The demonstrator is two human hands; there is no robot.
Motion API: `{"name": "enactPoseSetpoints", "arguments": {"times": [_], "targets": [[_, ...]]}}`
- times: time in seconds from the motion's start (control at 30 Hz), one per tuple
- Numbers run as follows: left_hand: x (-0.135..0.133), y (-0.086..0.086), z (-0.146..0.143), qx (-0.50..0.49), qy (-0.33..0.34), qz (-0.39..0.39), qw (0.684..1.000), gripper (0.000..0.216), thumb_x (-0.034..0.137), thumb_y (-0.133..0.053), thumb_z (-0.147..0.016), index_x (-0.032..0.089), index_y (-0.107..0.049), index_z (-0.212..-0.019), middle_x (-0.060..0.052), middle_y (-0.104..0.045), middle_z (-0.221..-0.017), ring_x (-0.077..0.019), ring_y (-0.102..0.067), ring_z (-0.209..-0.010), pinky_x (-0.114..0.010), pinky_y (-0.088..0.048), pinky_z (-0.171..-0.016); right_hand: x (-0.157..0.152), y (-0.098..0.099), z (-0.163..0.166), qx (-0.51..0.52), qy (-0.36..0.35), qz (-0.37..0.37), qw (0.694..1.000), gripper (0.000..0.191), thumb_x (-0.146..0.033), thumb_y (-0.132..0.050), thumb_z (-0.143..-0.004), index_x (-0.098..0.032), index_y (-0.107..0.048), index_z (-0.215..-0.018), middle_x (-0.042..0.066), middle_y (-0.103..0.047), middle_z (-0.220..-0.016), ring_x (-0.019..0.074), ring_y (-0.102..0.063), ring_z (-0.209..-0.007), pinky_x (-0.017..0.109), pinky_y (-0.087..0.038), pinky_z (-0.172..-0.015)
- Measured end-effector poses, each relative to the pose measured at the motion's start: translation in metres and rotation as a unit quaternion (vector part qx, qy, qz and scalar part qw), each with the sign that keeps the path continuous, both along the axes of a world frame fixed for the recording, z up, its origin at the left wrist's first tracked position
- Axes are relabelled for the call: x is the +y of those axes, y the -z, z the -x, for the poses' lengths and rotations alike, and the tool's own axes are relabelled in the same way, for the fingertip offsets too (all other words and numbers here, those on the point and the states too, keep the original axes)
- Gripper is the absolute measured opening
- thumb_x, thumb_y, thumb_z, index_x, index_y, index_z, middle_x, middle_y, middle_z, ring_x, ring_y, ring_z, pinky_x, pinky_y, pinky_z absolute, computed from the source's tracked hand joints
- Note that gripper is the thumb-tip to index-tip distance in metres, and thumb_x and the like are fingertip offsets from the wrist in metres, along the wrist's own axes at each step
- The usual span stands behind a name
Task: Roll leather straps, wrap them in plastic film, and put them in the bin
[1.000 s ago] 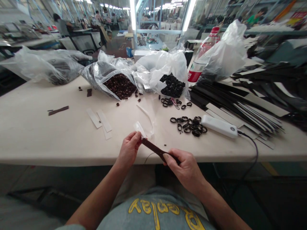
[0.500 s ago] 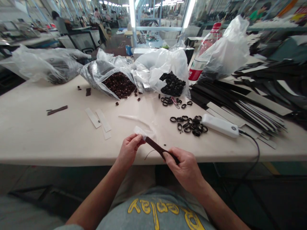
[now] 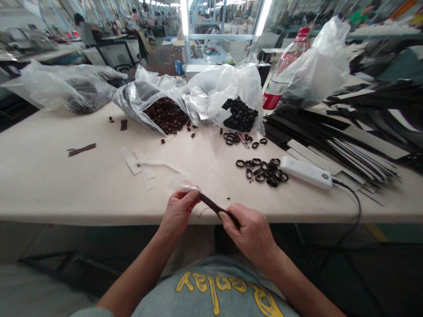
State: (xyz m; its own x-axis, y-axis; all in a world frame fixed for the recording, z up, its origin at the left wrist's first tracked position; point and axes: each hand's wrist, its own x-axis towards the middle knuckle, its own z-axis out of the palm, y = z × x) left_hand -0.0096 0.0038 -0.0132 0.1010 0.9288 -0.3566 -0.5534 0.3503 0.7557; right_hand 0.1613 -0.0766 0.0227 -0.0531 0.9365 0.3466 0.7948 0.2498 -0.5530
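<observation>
A dark brown strap [image 3: 209, 202] stretches at a slant between my two hands, just above the table's front edge. My left hand [image 3: 176, 212] is closed, pinching its far end together with clear plastic film. From there a long, thin piece of the film [image 3: 161, 164] trails up and left over the table. My right hand [image 3: 251, 228] is wrapped round the strap's near end, thumb on top; that end is partly hidden in the fist. A loose dark thread [image 3: 204, 211] hangs from the strap. White strips [image 3: 130, 160] lie to the left of the film.
Black loops [image 3: 261, 171] lie beside a white corded device [image 3: 306, 172]. Behind stand open bags of brown pieces [image 3: 167, 115] and black pieces [image 3: 240, 114], and a red-capped bottle [image 3: 272, 94]. Black straps [image 3: 330, 136] pile up at right. A short brown strap [image 3: 82, 149] lies left.
The trailing plastic film has swung left and now reaches the white strips. My hands have shifted slightly left, both still holding the strap. The camera view has moved a little.
</observation>
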Motion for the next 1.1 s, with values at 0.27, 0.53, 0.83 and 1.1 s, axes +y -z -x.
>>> {"name": "enactPoseSetpoints", "arguments": {"times": [0.27,0.53,0.83,1.1], "targets": [[-0.011,-0.004,0.003,-0.009,0.110,0.043,0.993,0.038,0.036,-0.096,-0.049,0.013,-0.073,-0.068,0.001,-0.070,-0.065,-0.0068,-0.061,-0.059,-0.017,-0.052,-0.061,0.000,0.000,0.002,0.026,-0.013,0.014,0.999,0.033,-0.026,-0.053,-0.094,-0.018,-0.045,-0.063,-0.005,-0.045,-0.057,0.0068,-0.038,-0.051,0.025,-0.028,-0.053],[-0.014,-0.009,-0.004,-0.008,0.112,0.009,0.994,0.031,0.036,-0.091,-0.058,0.014,-0.076,-0.074,-0.002,-0.074,-0.072,-0.0100,-0.066,-0.068,-0.021,-0.053,-0.070,0.010,-0.008,-0.001,0.185,-0.080,0.179,0.963,0.025,-0.041,-0.052,-0.095,-0.018,-0.063,-0.097,0.002,-0.065,-0.083,0.0124,-0.058,-0.072,0.025,-0.043,-0.066],[-0.005,-0.005,0.022,0.012,0.060,0.015,0.998,0.039,0.038,-0.093,-0.055,0.011,-0.078,-0.078,-0.005,-0.076,-0.075,-0.0113,-0.067,-0.068,-0.021,-0.054,-0.066,-0.008,0.001,-0.024,0.184,-0.075,0.321,0.926,0.041,-0.051,-0.042,-0.097,-0.018,-0.057,-0.078,-0.002,-0.056,-0.060,0.0082,-0.046,-0.046,0.021,-0.035,-0.044],[-0.017,-0.004,0.011,-0.041,-0.017,0.029,0.999,0.041,0.038,-0.096,-0.047,0.015,-0.077,-0.075,-0.001,-0.074,-0.074,-0.0086,-0.064,-0.066,-0.019,-0.052,-0.065,-0.011,0.018,-0.027,0.104,-0.017,0.254,0.961,0.044,-0.053,-0.042,-0.096,-0.019,-0.056,-0.071,-0.001,-0.052,-0.058,0.0120,-0.049,-0.055,0.025,-0.036,-0.053]]}}
